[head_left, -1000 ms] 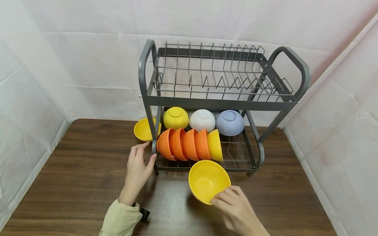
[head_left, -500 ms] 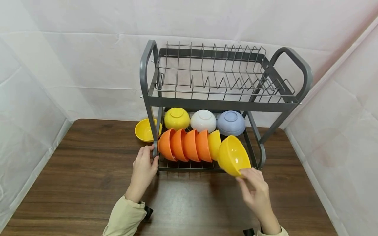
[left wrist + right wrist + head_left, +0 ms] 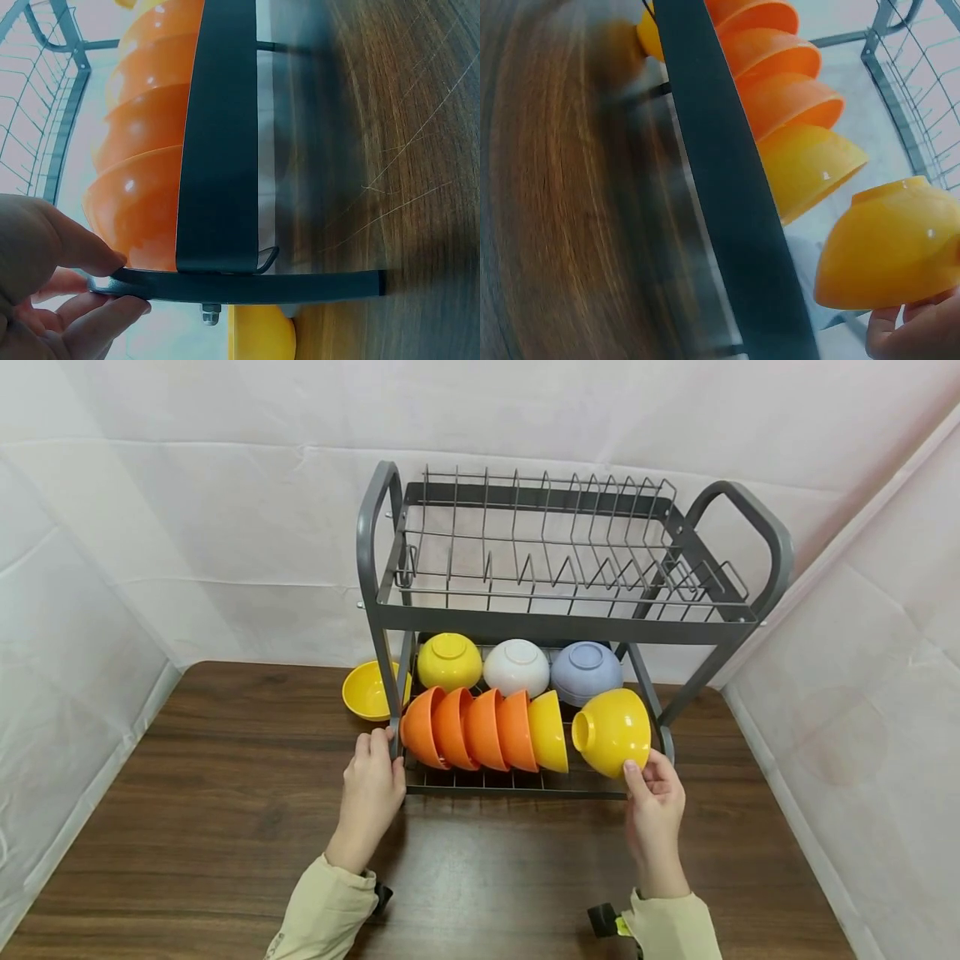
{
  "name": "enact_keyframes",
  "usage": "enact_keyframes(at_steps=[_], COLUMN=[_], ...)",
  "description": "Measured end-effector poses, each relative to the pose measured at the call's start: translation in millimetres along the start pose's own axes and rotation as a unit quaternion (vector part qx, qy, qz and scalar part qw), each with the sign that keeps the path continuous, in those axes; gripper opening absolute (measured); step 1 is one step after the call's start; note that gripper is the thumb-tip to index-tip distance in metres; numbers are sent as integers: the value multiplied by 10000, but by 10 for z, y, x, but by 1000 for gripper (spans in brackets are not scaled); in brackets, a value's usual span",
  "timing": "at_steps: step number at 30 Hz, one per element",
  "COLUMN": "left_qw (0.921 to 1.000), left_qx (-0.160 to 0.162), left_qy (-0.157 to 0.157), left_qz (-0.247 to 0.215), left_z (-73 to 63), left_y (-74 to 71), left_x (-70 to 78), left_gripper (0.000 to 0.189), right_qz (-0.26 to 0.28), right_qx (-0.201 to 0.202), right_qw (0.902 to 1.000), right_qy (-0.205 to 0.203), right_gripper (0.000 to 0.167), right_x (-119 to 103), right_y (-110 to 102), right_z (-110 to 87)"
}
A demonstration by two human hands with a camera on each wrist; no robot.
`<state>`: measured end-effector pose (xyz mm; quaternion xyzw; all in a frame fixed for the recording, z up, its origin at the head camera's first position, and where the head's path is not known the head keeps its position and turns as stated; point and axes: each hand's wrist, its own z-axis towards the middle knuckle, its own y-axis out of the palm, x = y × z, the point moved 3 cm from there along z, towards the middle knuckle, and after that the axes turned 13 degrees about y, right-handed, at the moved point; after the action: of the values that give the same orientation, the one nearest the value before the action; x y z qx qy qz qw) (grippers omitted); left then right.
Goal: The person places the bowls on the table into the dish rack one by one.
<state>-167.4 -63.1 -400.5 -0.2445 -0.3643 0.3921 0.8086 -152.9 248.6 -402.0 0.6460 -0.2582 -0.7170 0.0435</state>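
My right hand (image 3: 656,814) pinches the rim of a yellow bowl (image 3: 611,733), which is turned on its side with its base facing left. It is at the right end of the lower tier of a dark grey dish rack (image 3: 517,791), apart from the row beside it. That row holds several orange bowls (image 3: 480,729) on their sides, ending in another yellow bowl (image 3: 548,732). At the rack's front left post (image 3: 225,286), my left hand (image 3: 369,797) grips the metal between thumb and fingers, as the left wrist view shows.
Behind the row, a yellow bowl (image 3: 450,662), a white bowl (image 3: 517,667) and a lavender bowl (image 3: 586,672) lie upside down. One more yellow bowl (image 3: 364,692) stands on the brown table (image 3: 225,793), left of the rack. The upper tier (image 3: 555,627) has wire dividers.
My right hand has carried the yellow bowl from in front of the rack to the lower tier's right end, turning it on its side. My left hand has closed onto the rack's post.
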Motion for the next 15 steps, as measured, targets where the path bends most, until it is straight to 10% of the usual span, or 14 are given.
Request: enact_keyframes(at_steps=[6,15], left_qw=[10000,9999], left_qx=[-31,-76], left_qy=[-35,-98], left_qz=[-4,-22], left_z=[-6,-11], left_y=[5,17], left_x=[-9,-29], left_gripper=[32,32], right_qz=[595,-20], right_qx=[93,200], right_qw=[9933,9859], right_qy=[990,1661], right_gripper=[15,12], right_x=[132,169], right_y=[8,37], right_z=[109,218])
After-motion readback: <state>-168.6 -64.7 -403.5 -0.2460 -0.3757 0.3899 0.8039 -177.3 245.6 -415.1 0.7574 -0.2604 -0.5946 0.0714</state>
